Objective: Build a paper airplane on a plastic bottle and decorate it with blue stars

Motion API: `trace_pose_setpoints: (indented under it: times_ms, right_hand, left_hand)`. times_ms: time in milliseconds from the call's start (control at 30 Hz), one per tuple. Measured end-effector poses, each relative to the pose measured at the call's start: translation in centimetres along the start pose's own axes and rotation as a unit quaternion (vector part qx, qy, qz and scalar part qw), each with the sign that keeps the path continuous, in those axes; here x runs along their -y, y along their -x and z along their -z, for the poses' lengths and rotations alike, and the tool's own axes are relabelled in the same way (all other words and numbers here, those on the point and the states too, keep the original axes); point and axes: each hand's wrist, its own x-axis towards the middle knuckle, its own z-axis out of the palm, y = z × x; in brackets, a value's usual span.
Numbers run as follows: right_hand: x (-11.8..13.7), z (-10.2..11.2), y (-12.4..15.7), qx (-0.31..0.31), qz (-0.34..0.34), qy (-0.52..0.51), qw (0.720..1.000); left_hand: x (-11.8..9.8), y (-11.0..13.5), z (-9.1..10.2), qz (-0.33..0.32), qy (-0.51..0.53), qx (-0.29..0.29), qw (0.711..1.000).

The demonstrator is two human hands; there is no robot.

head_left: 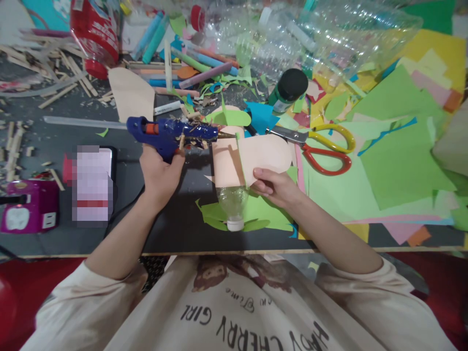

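My left hand (161, 170) is wrapped round the handle of a blue hot glue gun (171, 132), a clear glue stick (84, 122) poking from its back. The nozzle points right, by the upper edge of peach paper (228, 161) wrapped round a clear plastic bottle (232, 197). This bottle lies with its white cap (235, 225) toward me. Between thumb and fingers, my right hand (276, 187) pinches a rounded peach paper piece (268, 156) whose left edge meets the wrapped paper; whether it is stuck there I cannot tell. Green paper leaves (215, 214) lie under the bottle's neck.
Scissors (307, 139) with yellow and red handles lie right of the bottle, near a dark-capped green jar (288, 90). Coloured paper sheets (395, 146) cover the right side. A phone (93, 185) and a purple box (31, 207) lie left. Plastic bottles (310, 34) lie at the back.
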Motion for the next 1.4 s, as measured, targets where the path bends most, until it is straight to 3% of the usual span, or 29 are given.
trace_pose_setpoints:
  times_ms: [233,767,1400]
  right_hand:
    - [-0.1,0.0,0.1,0.002,0.003,0.001,1.0]
    - [-0.2,0.2,0.1,0.007,0.007,-0.001,1.0]
    - [-0.1,0.2,0.1,0.009,-0.014,0.004,1.0]
  left_hand:
    - [-0.1,-0.1,-0.1,-0.011,0.025,-0.023,0.999]
    - [-0.8,-0.3,0.1,0.04,-0.003,-0.003,0.999]
    - [-0.9,-0.1,0.0,0.019,0.02,-0.014,1.0]
